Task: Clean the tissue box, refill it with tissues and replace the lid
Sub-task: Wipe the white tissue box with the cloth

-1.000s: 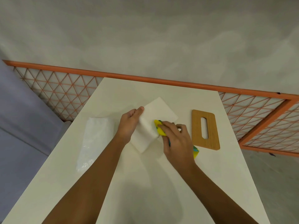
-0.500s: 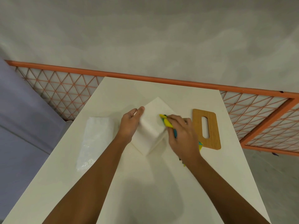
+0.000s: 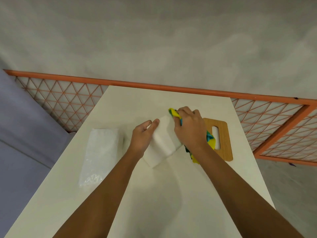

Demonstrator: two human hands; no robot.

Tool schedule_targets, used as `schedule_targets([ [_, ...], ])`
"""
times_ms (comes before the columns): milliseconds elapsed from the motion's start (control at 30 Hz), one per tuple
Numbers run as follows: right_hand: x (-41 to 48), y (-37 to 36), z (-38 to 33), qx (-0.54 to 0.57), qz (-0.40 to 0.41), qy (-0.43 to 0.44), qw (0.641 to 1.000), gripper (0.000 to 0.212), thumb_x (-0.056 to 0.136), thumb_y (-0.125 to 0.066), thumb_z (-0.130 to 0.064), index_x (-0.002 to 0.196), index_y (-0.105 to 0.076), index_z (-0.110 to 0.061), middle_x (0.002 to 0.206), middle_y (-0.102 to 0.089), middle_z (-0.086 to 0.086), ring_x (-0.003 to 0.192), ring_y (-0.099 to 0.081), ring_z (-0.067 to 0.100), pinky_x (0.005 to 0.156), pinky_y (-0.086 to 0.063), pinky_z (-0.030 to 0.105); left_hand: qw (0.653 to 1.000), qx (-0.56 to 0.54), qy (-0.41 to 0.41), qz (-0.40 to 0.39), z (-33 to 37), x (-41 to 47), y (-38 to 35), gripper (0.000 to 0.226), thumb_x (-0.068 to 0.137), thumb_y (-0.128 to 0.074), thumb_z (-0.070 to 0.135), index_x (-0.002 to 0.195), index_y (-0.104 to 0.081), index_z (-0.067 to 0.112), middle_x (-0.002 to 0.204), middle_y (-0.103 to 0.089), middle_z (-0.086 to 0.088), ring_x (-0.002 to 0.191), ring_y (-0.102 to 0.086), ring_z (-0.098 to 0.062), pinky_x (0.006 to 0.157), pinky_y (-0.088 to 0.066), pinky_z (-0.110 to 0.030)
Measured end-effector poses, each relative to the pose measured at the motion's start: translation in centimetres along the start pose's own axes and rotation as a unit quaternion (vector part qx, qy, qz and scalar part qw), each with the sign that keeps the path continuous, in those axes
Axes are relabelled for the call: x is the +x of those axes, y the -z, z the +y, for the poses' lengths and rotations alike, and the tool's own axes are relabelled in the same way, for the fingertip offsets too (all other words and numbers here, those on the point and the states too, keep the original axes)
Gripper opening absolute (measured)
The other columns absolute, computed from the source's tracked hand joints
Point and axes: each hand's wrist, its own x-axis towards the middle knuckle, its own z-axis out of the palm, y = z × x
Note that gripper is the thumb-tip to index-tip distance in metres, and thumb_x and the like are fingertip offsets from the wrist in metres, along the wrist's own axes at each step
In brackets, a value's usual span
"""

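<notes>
A white tissue box (image 3: 162,145) lies at an angle in the middle of the white table (image 3: 154,194). My left hand (image 3: 143,136) grips its left side. My right hand (image 3: 189,128) presses a yellow, green and blue cloth (image 3: 174,113) against the box's far right end; more of the cloth hangs out below my wrist. The wooden lid (image 3: 221,140) with an oval slot lies flat to the right of the box. A pack of tissues in clear plastic (image 3: 101,152) lies to the left.
An orange lattice fence (image 3: 65,102) runs behind and to the right of the table. A grey floor lies beyond it. A purple-grey surface (image 3: 20,134) sits to the left of the table.
My right hand has slid the cloth along the box from its near right side up to its far end. My left hand has stayed on the box.
</notes>
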Motion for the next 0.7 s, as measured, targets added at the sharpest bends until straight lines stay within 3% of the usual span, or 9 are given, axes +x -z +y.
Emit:
schedule_targets([
  [67,0.2,0.1,-0.2,-0.002,-0.001,-0.018,1.000,0.021,0.079,-0.054,-0.017,0.077,-0.069,-0.003,0.078,-0.069,0.008,0.058,-0.054,0.031,0.050,-0.042,0.028,1.000,-0.004,-0.002,0.006,0.0,-0.1,-0.3,0.054,0.089,-0.061,0.032,0.052,-0.023,0.023,0.052,-0.022,0.009,0.051,-0.022,-0.010,0.053,-0.019,-0.026],
  [200,-0.8,0.3,-1.2,-0.017,-0.011,0.077,0.997,0.029,0.080,-0.046,-0.021,0.079,-0.072,-0.010,0.079,-0.069,-0.001,0.057,-0.054,0.025,0.049,-0.044,0.025,1.000,0.008,-0.013,0.010,0.0,-0.5,-0.5,0.054,0.090,-0.060,0.029,0.054,-0.021,0.022,0.047,-0.019,0.010,0.045,-0.020,-0.007,0.045,-0.018,-0.020],
  [333,0.6,0.7,0.2,0.013,-0.058,-0.040,0.997,0.029,0.094,-0.046,-0.023,0.106,-0.065,-0.005,0.109,-0.064,0.005,0.090,-0.054,0.030,0.067,-0.043,0.032,1.000,0.012,-0.001,0.015,0.1,-0.7,-0.6,0.054,0.089,-0.061,0.031,0.053,-0.022,0.022,0.047,-0.022,0.010,0.045,-0.022,-0.007,0.043,-0.019,-0.016],
  [400,0.8,0.7,0.7,0.009,-0.061,-0.078,0.995,0.032,0.096,-0.043,-0.026,0.111,-0.061,-0.005,0.114,-0.061,0.007,0.096,-0.051,0.030,0.071,-0.043,0.034,1.000,0.014,0.006,0.015,0.2,-0.8,-0.8,0.053,0.089,-0.061,0.032,0.054,-0.023,0.022,0.048,-0.024,0.010,0.045,-0.024,-0.006,0.043,-0.020,-0.016],
  [533,0.0,0.6,0.7,-0.003,-0.056,-0.069,0.996,0.032,0.095,-0.044,-0.025,0.109,-0.062,-0.002,0.109,-0.063,0.009,0.090,-0.053,0.032,0.069,-0.043,0.036,1.000,0.015,0.000,0.022,0.3,-1.0,-1.0,0.054,0.089,-0.061,0.031,0.054,-0.022,0.021,0.045,-0.022,0.010,0.043,-0.023,-0.006,0.041,-0.020,-0.014],
  [633,-1.6,0.8,1.4,-0.023,-0.030,-0.033,0.999,0.028,0.086,-0.051,-0.023,0.091,-0.068,-0.002,0.092,-0.068,0.010,0.068,-0.056,0.032,0.054,-0.045,0.031,1.000,0.016,0.002,0.024,0.3,-1.1,-1.2,0.054,0.089,-0.061,0.032,0.052,-0.023,0.021,0.045,-0.024,0.010,0.043,-0.025,-0.006,0.041,-0.020,-0.014],
  [700,-2.8,1.4,1.9,-0.011,-0.017,-0.038,0.999,0.026,0.084,-0.052,-0.022,0.089,-0.068,-0.002,0.090,-0.068,0.010,0.067,-0.057,0.032,0.053,-0.048,0.033,0.999,0.026,0.003,0.027,0.4,-1.2,-1.4,0.054,0.089,-0.061,0.033,0.052,-0.024,0.021,0.047,-0.024,0.009,0.042,-0.026,-0.006,0.041,-0.021,-0.013],
])
